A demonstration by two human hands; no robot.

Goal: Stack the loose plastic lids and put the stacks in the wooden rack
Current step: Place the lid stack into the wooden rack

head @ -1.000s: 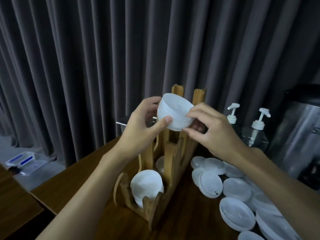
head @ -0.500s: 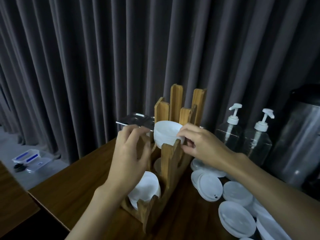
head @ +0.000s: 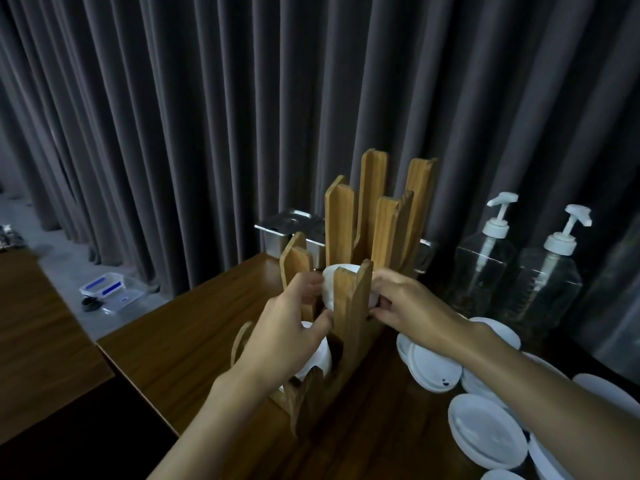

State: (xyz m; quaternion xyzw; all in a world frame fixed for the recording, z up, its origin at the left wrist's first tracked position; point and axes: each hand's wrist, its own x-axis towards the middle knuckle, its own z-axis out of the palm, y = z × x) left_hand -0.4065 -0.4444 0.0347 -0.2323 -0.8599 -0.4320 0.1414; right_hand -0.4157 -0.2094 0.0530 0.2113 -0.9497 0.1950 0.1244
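Near right: loose lids (head: 485, 427) lie scattered and overlapping on the table (head: 194, 327), none squared up yet. Near slot of the wooden rack (head: 349, 334): a stored stack (head: 317, 355) stands on edge, partly hidden by the left wrist. The action is in the next slot back. The left hand (head: 287, 327) curls round the left edge of the stack of lids (head: 328, 289), thumb low, fingers high. The right hand (head: 405, 306) pinches the stack's right edge from the far side of the rack wall. Both grip; neither lets go yet. The change: the stack is now down between the mid-height posts, largely hidden behind the front post, with only its upper rim and part of its sides showing. Whether it rests on the rack floor cannot be told. Judgement: this placement is nearly done, release comes next, and the pile at right remains to be stacked. Against the frame one second back, the stack is much lower; there it rides up level with the tall far uprights and covers them, here those uprights stand clear. Far: the pump bottles (head: 485, 265), the steel container (head: 291, 230) and the curtain (head: 242, 116) keep their places.
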